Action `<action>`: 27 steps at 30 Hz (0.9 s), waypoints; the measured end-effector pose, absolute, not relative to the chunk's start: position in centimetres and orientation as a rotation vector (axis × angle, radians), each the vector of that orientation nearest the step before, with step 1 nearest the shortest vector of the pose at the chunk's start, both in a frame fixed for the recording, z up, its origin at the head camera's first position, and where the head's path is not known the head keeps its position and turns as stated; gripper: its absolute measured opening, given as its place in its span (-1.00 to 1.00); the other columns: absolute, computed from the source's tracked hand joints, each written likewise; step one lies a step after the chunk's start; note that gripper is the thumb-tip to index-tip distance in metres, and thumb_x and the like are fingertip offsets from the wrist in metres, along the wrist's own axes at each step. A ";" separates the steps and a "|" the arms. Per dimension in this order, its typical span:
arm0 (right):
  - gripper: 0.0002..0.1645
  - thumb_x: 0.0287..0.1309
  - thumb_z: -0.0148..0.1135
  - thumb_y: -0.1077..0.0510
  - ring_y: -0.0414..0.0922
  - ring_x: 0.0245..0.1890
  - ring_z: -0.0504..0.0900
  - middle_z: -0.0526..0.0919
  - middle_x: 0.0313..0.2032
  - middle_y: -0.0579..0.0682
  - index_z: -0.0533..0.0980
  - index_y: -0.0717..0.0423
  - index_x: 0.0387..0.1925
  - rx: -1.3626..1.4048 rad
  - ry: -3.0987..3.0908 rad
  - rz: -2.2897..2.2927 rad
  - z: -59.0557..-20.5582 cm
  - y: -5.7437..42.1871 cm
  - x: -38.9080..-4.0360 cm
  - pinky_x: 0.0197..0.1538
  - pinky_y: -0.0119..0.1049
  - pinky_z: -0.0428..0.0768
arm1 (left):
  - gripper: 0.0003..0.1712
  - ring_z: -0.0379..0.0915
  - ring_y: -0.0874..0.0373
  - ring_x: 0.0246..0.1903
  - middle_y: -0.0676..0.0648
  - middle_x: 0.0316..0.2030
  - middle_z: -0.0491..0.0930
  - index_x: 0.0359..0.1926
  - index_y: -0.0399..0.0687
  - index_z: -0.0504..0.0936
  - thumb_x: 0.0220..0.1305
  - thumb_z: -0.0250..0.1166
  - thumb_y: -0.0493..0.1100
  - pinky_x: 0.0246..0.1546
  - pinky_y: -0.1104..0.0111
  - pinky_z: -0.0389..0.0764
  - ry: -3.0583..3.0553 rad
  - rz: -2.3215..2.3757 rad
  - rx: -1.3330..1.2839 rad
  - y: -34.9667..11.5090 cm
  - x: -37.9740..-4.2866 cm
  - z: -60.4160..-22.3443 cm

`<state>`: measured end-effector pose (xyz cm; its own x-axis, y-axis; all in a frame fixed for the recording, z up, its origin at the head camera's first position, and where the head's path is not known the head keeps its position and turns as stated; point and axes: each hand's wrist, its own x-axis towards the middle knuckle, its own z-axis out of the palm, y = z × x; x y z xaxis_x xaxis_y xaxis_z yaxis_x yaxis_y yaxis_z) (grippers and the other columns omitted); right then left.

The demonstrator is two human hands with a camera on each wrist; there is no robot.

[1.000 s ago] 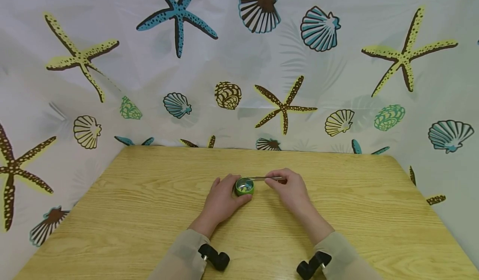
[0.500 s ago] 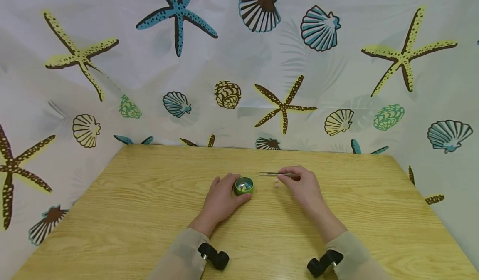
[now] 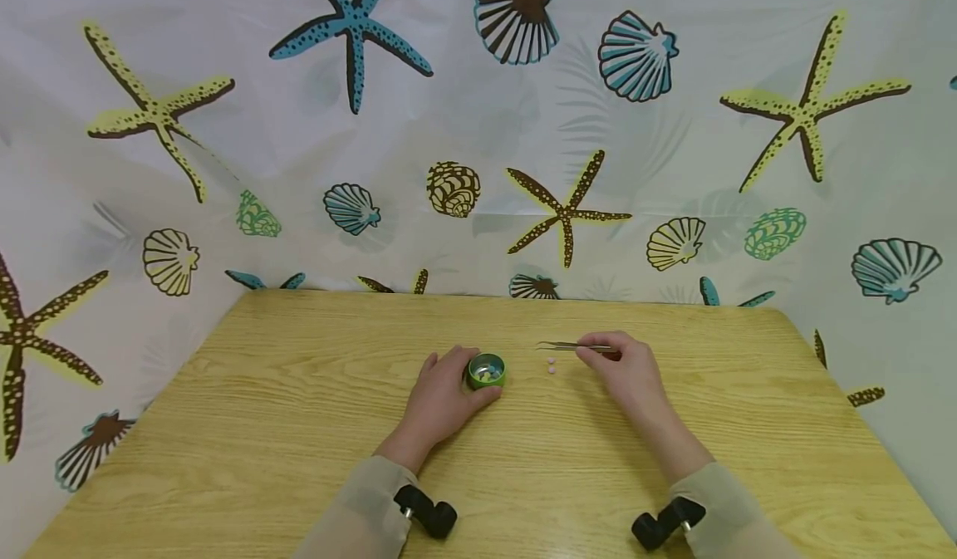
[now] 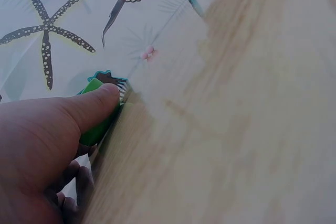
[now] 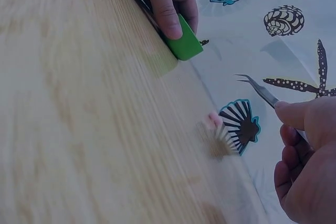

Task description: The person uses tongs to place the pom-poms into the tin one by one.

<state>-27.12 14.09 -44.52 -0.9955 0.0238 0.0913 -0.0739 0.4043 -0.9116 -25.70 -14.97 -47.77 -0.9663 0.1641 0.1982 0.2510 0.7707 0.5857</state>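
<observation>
My left hand [image 3: 443, 401] grips a small green cup [image 3: 488, 383] on the table, thumb on the near side and fingers round the back. The cup has a shiny metallic inside, where small yellow and pale spots show. To its right, my right hand [image 3: 622, 374] pinches bent-tip tweezers [image 3: 557, 345] that point left above the table. In the right wrist view the tweezer tips [image 5: 244, 78] stand apart with nothing between them. Two tiny pink beads [image 3: 552, 370] lie on the table between the cup and my right hand, just below the tweezer tips in the head view.
The light wooden table [image 3: 299, 426] runs back to a pale curtain [image 3: 463, 110] printed with starfish and shells, which also encloses the sides. Black camera mounts [image 3: 424, 512] sit on both sleeves.
My right hand has drawn the tweezers back from over the cup toward the right, bringing the two pink beads into sight. My left hand stays on the cup.
</observation>
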 end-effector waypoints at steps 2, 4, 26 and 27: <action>-0.76 0.51 0.47 0.07 0.02 0.08 0.70 0.73 0.20 0.08 0.81 0.09 0.07 0.039 -2.559 1.666 -44.5 14.3 -27.1 -0.04 -0.24 0.62 | -0.22 0.51 -0.18 0.42 -0.25 0.37 0.62 0.47 -0.25 0.57 0.42 0.59 0.07 0.70 -0.13 0.02 -2.829 -0.964 -0.332 -15.0 -25.7 -47.8; -0.75 0.52 0.47 0.06 0.02 0.07 0.70 0.73 0.21 0.08 0.80 0.09 0.07 0.030 -2.564 1.661 -44.6 14.6 -27.1 -0.04 -0.23 0.62 | -0.21 0.51 -0.18 0.41 -0.26 0.37 0.62 0.47 -0.26 0.57 0.42 0.59 0.06 0.70 -0.14 0.02 -2.828 -0.963 -0.333 -15.0 -25.6 -47.8; -0.72 0.53 0.45 0.09 0.03 -0.02 0.64 0.72 0.17 0.15 0.79 0.13 0.11 -0.040 -2.603 1.652 -46.0 15.8 -27.7 -0.14 -0.28 0.57 | -0.20 0.53 -0.18 0.39 -0.25 0.35 0.63 0.48 -0.27 0.56 0.42 0.59 0.06 0.69 -0.14 0.02 -2.822 -0.976 -0.346 -14.9 -25.6 -47.7; -0.72 0.53 0.45 0.09 0.03 -0.01 0.64 0.72 0.16 0.15 0.78 0.14 0.11 -0.037 -2.603 1.651 -46.1 15.8 -27.7 -0.14 -0.28 0.57 | -0.20 0.52 -0.18 0.40 -0.25 0.36 0.63 0.48 -0.27 0.56 0.42 0.59 0.06 0.70 -0.14 0.02 -2.822 -0.979 -0.347 -14.9 -25.6 -47.7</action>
